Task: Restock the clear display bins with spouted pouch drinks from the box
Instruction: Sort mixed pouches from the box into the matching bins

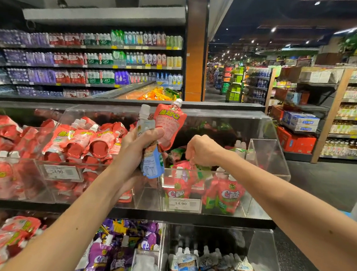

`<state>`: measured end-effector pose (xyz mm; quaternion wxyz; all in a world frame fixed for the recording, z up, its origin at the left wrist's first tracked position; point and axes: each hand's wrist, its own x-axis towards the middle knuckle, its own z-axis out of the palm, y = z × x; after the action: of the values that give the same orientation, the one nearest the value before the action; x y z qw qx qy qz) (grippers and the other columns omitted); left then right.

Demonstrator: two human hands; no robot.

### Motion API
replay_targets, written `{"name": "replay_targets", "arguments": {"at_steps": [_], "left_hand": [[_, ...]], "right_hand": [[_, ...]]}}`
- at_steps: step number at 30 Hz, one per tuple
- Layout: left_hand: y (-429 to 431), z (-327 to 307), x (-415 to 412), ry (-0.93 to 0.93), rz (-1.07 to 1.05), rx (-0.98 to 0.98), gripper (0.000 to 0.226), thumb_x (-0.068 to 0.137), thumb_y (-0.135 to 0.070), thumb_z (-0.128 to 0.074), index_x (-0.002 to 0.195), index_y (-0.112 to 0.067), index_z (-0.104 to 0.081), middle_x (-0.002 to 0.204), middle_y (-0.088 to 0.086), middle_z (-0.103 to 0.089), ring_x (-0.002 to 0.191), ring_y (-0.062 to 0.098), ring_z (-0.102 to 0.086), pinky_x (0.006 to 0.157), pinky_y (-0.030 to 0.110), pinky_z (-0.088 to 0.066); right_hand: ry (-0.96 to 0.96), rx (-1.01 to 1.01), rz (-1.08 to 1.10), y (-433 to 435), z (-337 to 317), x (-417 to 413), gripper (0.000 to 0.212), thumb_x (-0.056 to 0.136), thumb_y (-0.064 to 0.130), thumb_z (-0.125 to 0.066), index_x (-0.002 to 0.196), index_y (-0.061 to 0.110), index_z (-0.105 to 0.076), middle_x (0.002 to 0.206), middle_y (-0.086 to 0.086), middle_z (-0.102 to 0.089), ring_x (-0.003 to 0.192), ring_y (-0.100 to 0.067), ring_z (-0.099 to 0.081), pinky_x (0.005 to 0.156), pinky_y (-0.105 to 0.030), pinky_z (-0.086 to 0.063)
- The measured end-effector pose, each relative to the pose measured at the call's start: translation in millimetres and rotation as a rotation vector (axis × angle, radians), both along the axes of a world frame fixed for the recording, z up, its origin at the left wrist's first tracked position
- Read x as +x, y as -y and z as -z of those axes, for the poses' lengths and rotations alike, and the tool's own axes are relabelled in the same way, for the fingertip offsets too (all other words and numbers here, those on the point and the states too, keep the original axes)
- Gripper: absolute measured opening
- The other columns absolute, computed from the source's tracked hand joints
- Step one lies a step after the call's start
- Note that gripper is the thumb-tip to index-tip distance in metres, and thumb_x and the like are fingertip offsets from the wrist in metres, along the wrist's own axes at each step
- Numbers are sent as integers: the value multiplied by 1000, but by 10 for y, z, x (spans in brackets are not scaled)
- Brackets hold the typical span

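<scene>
My left hand [139,145] grips two spouted pouches above the upper row of clear bins: a pink pouch [169,121] with its white cap up, and a blue-and-white pouch [151,164] hanging below my fingers. My right hand [201,151] reaches down into the right-hand clear bin [266,156], its fingers curled on a red-and-green pouch [183,165] there. That bin holds several red-and-green pouches [226,193] standing at its front. The bin to the left [46,180] is piled with pink pouches [82,142]. The box is out of sight.
Below, the lower row has bins of pink pouches [13,235], purple pouches [111,254] and blue-white pouches [215,268]. Price tags reading 14.90 [182,203] sit on the bin fronts. Bottle shelves [89,62] stand behind, and an aisle [320,184] opens to the right.
</scene>
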<state>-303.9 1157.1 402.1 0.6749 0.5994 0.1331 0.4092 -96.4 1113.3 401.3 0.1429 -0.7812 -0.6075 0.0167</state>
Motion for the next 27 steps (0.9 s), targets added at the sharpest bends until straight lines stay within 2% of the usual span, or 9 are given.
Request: {"name": "replay_targets", "arguments": {"at_steps": [4, 6, 8, 11, 15, 19, 22, 25, 27], "left_hand": [[56, 9, 20, -11, 3, -1, 64, 59, -41, -81, 107, -11, -52, 77, -2, -62, 64, 11, -61, 63, 32, -52], [81, 5, 30, -14, 31, 11, 47, 64, -35, -79, 97, -14, -53, 69, -6, -61, 58, 7, -58, 55, 25, -50], [116, -13, 36, -20, 64, 27, 26, 71, -29, -72, 88, -17, -55, 63, -8, -60, 53, 6, -56, 50, 21, -48], [165, -42, 37, -25, 73, 16, 21, 72, -27, -69, 88, -18, -58, 64, -6, -62, 54, 7, -57, 50, 22, -49], [184, -50, 55, -62, 39, 35, 30, 66, -28, -77, 89, -19, -60, 63, -7, -61, 53, 6, -56, 50, 22, -49], [241, -96, 140, -153, -18, 181, 45, 59, -32, -89, 96, -20, -66, 77, -5, -70, 66, 9, -64, 60, 23, -52], [383, -133, 210, -223, -37, 303, 47, 56, -34, -88, 95, -20, -65, 73, -13, -71, 67, 2, -66, 61, 19, -49], [467, -113, 221, -184, -47, 272, 42, 61, -31, -80, 97, -17, -63, 70, -12, -71, 63, 1, -66, 57, 17, -50], [442, -92, 210, -131, -32, 152, 47, 62, -34, -80, 102, -16, -63, 79, -4, -74, 70, 11, -69, 66, 29, -56]], "right_hand": [[189, -116, -2, 15, 58, -30, 9, 78, 7, -58, 74, 13, -61, 87, -10, -68, 82, -36, -67, 77, -45, -59], [194, -138, -16, 37, 55, -16, 17, 80, 9, -58, 64, 15, -55, 81, -10, -65, 77, -35, -65, 69, -42, -59], [123, -164, -43, 102, -13, -12, 16, 84, 11, -60, 69, 13, -65, 88, -9, -71, 83, -31, -68, 73, -41, -59], [-275, -64, -115, 283, -207, 23, 18, 88, 10, -67, 103, 12, -76, 104, -5, -76, 97, -22, -71, 88, -38, -58], [-1071, 28, -339, 602, -485, 32, 38, 91, 2, -64, 128, 5, -61, 114, -15, -72, 98, -27, -69, 87, -39, -54], [-1157, 121, -212, 658, -489, -44, 41, 95, 38, -60, 118, 5, -65, 105, -16, -71, 88, -23, -69, 78, -37, -55], [-1167, 238, -132, 683, -472, -91, 34, 97, 27, -61, 119, 1, -65, 95, -10, -72, 76, -18, -66, 67, -31, -58], [-1273, 294, -153, 802, -412, -77, 36, 98, 15, -58, 130, -1, -54, 108, -12, -68, 94, -24, -65, 86, -40, -56], [-1435, 334, -182, 863, -349, -109, 35, 99, 10, -54, 133, 0, -51, 112, -16, -66, 97, -26, -67, 85, -42, -59]]}}
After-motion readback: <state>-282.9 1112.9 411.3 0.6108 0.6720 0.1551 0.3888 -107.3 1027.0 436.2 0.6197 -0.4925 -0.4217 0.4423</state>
